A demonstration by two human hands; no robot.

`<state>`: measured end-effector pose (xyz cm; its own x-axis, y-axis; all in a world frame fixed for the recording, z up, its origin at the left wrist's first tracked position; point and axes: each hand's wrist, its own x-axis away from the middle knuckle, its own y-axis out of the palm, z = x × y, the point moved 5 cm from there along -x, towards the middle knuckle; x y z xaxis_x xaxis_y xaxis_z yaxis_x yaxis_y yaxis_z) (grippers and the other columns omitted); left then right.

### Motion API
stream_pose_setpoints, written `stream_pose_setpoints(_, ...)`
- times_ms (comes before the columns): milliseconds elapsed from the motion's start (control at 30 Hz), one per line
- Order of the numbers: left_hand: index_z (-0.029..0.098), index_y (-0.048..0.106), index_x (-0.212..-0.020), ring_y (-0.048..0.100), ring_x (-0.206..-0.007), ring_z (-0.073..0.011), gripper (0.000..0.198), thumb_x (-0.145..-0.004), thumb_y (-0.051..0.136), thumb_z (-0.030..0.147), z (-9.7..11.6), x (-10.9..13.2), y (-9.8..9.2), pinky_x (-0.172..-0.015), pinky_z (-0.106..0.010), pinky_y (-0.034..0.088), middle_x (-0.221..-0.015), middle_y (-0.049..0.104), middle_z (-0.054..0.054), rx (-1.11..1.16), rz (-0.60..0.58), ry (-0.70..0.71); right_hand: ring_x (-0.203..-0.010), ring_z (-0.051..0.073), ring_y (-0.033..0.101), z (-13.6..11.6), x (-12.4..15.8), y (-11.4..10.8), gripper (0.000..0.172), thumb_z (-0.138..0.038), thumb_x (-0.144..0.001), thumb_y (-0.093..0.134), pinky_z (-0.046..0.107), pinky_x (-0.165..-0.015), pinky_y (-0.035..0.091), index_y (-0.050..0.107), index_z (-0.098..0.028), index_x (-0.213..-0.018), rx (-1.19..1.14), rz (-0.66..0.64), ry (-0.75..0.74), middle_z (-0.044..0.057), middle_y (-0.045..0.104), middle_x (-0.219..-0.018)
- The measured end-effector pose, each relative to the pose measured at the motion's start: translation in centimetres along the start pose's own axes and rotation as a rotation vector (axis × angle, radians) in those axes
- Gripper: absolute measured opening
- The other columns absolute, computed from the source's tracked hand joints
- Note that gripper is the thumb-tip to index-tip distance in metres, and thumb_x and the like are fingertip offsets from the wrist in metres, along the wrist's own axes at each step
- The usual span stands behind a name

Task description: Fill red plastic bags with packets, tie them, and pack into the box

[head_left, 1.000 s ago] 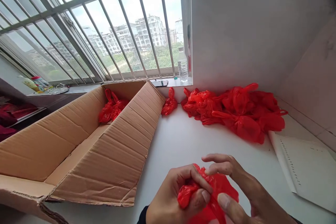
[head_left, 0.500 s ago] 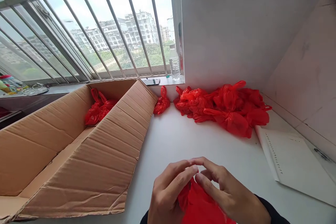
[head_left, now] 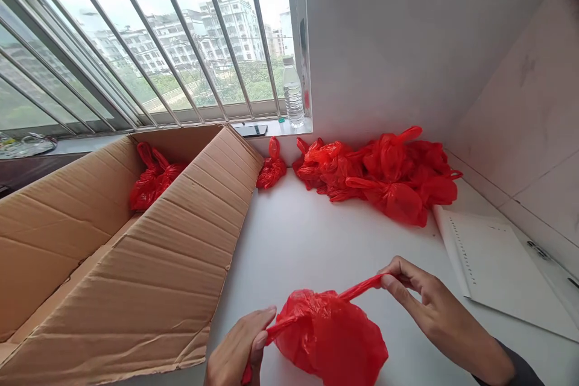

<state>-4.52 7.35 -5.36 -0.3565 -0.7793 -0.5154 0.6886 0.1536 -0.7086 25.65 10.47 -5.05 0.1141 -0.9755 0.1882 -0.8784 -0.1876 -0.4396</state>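
Note:
A puffed-up red plastic bag [head_left: 332, 338] is at the front of the white table, gathered at its top. My left hand [head_left: 242, 344] is closed on one twisted handle at the bag's left. Between thumb and fingers, my right hand [head_left: 416, 295] pinches the other handle, which stretches up to the right. Both handles are drawn taut, away from each other. What the bag contains cannot be made out.
An open cardboard box [head_left: 158, 265] on the left holds red bags [head_left: 156, 178]. One small red bag [head_left: 272, 169] and a heap of red bags [head_left: 389, 175] lie by the wall. A notebook [head_left: 511, 265] lies right; a water bottle [head_left: 293, 93] and phone [head_left: 251, 131] are on the sill.
My hands have moved apart from close together over the bag, pulling its two handles outward. The bag now shows more fully, and the view has shifted slightly.

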Motion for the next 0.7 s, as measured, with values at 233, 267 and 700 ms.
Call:
stream_pose_setpoints(233,0.023,0.043,-0.150,0.046,-0.138,-0.0302,0.055,-0.101,0.038,0.047,1.0,-0.6,3.3,-0.110,-0.045,0.046,-0.146,0.054,-0.011,-0.003,-0.036,-0.048,-0.113,0.022,0.061,-0.8,0.3,2.4,0.034,-0.058,-0.098,0.038,0.037,-0.096,0.051,0.049,-0.027,-0.093,-0.322,0.059,-0.031,0.005,0.066,-0.122)
stream_pose_setpoints(267,0.021,0.037,-0.153,0.042,-0.141,-0.0314,0.061,-0.100,0.037,0.052,1.4,-0.8,4.3,-0.113,-0.047,0.043,-0.150,0.050,-0.012,-0.033,-0.063,-0.013,-0.119,0.022,0.059,-0.9,0.5,3.5,0.032,-0.056,-0.099,0.037,0.038,-0.098,0.051,0.048,-0.027,-0.095,-0.338,0.050,-0.050,0.006,0.064,-0.129)
stream_pose_setpoints(700,0.020,0.013,-0.159,0.046,-0.139,-0.0253,0.070,-0.098,0.047,0.021,0.2,1.7,9.8,-0.113,-0.042,0.042,-0.154,0.045,-0.007,-0.463,-0.282,0.080,-0.141,0.030,0.042,4.2,1.4,13.2,0.016,-0.039,-0.098,0.051,0.048,-0.110,0.048,0.056,-0.025,-0.095,0.431,0.268,-0.473,0.004,0.047,-0.153)
